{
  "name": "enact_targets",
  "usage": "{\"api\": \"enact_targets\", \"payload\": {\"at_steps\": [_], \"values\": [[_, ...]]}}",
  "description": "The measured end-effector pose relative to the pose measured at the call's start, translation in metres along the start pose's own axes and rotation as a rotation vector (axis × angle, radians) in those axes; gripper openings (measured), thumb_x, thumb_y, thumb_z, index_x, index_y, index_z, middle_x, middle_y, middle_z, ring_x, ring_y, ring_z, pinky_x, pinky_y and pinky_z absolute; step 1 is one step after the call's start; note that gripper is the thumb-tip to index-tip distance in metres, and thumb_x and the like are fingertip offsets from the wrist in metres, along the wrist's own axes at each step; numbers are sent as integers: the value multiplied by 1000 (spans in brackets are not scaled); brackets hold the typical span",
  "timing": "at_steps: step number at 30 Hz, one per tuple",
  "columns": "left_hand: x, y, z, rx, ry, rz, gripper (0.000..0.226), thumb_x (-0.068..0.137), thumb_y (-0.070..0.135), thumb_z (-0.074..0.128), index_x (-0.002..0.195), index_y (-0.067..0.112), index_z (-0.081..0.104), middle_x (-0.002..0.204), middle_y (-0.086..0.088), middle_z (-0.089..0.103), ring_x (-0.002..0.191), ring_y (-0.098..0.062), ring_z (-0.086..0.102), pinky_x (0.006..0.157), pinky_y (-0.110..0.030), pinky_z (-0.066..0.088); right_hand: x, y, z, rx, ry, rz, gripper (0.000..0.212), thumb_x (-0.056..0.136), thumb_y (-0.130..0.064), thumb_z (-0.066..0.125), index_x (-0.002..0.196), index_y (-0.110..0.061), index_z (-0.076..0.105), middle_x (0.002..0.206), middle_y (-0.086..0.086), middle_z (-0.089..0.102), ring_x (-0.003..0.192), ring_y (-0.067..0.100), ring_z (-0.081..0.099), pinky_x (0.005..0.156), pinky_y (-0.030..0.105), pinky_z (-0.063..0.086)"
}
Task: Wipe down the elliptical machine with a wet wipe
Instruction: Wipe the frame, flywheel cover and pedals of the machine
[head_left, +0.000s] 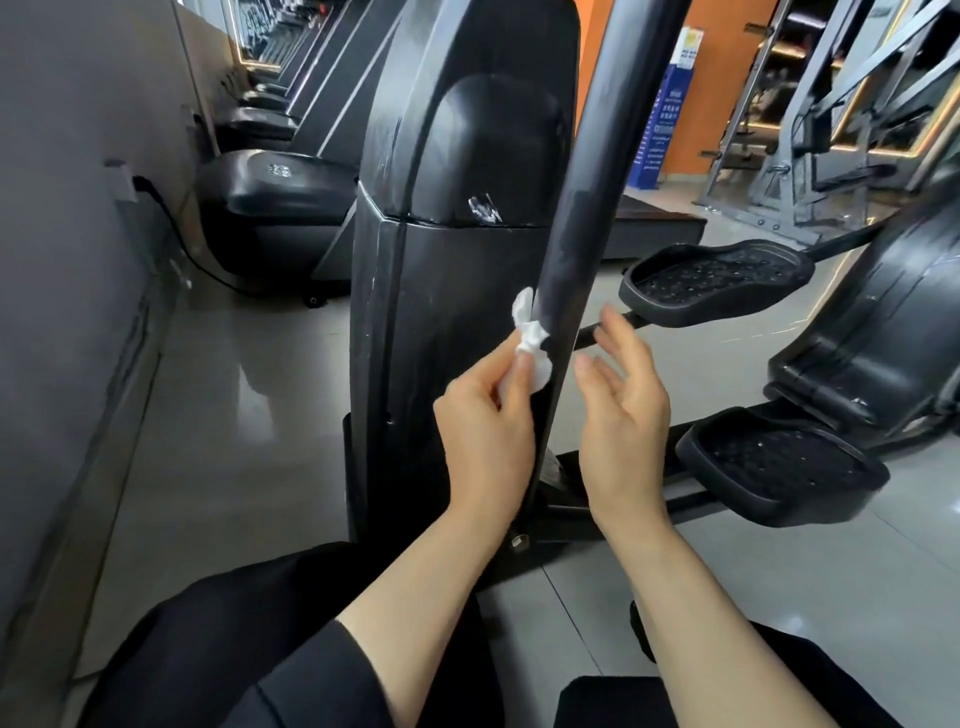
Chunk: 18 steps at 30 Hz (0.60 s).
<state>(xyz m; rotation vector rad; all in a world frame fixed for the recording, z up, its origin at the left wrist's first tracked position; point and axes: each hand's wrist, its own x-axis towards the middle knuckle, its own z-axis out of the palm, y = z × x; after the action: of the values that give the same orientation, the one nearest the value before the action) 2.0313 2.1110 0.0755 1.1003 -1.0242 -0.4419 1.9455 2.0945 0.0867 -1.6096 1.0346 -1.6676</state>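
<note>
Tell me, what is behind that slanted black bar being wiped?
Behind the bar stands the machine's black housing. The bar covers a strip of it, also part of the wipe held by the left hand.

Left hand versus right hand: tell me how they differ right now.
The left hand pinches a crumpled white wipe against the black upright bar; the right hand holds nothing. The left hand's fingers are curled; the right hand's are straight and spread. Both are bare and flank the bar.
</note>
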Motion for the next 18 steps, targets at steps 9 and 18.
{"api": "enact_targets", "payload": {"at_steps": [9, 18], "values": [[47, 39, 17, 55, -88, 191, 25, 104, 19, 44, 97, 18, 68, 48, 15, 39, 46, -2, 37, 50, -11, 26, 19, -19, 14, 107, -50, -54, 42, 104, -19, 37, 145, -15, 44, 140, -9, 54, 131, -1, 46, 108, 24, 38], [82, 79, 17, 18, -111, 327, 19, 99, 21, 54, 86, 25, 67, 63, -4, 61, 58, -17, 54, 54, -27, 43, 67, -66, 19, 70, 43, -197, 45, 103, -18, 37, 147, -9, 40, 147, 0, 48, 136, 5, 41, 113, 31, 36]]}}
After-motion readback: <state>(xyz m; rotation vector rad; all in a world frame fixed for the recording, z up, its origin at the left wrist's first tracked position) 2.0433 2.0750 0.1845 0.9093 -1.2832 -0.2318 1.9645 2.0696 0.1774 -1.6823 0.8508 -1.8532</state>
